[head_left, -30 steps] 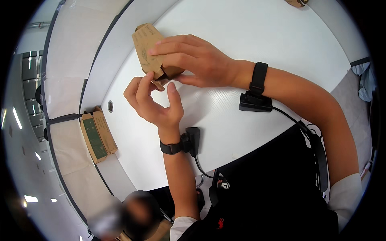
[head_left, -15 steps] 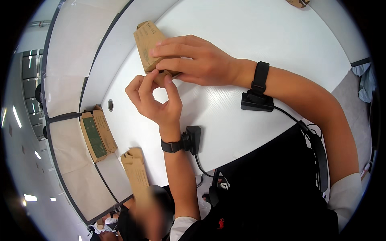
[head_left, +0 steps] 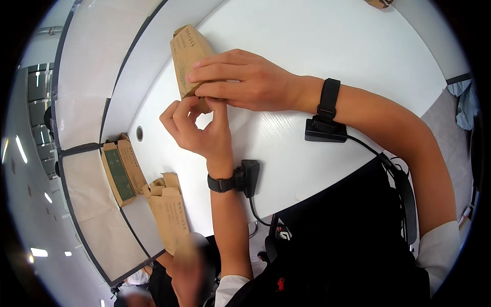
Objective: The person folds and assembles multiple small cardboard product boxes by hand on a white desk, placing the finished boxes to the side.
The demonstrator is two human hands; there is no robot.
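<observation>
The right hand lies flat, fingers closed on the brown cardboard carton. The left hand has fingertips pinched at the carton's near end flap. Uneven pressure could crease that flap or skid the carton across the white table.

Right hand lies flat across a small brown carton on the white worktop, pinning its near end. Left hand sits just below, fingers curled at the carton's lower flap. More brown cartons stand at the worktop's left edge.
</observation>
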